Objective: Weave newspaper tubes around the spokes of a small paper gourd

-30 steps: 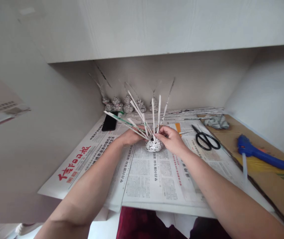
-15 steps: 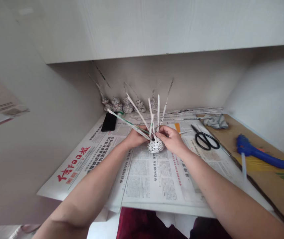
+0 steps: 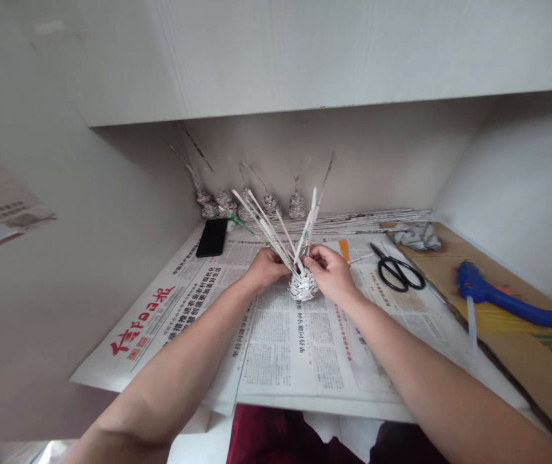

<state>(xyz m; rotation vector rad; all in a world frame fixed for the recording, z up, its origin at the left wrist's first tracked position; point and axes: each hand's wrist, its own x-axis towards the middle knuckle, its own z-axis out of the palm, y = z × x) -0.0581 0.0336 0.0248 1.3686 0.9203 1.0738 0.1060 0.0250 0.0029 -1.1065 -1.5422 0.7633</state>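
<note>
A small round weave of rolled newspaper strips [image 3: 304, 287] is between my hands, just above or on the newspaper sheets. Several pale rolled paper strips [image 3: 280, 238] fan upward from its top. My left hand [image 3: 268, 267] is closed at the left side of the weave, its fingertips by the base of the strips and partly hidden behind them. My right hand [image 3: 328, 267] pinches the upper right rim, thumb in front and fingers bent behind.
Newspaper [image 3: 276, 348] covers the table. Black scissors [image 3: 396, 270], a blue glue gun [image 3: 507, 296] on cardboard [image 3: 536, 367] and a crumpled grey cloth [image 3: 418, 236] lie to the right. A phone [image 3: 212, 238], woven gourd shapes [image 3: 297, 205] and loose paper rods [image 3: 353, 221] are behind. A cabinet panel [image 3: 304, 58] overhangs.
The upright strips have shifted: those on the left now stand closer together and steeper, and others bunch toward the right. Both hands stay at the weave, with the left moved slightly.
</note>
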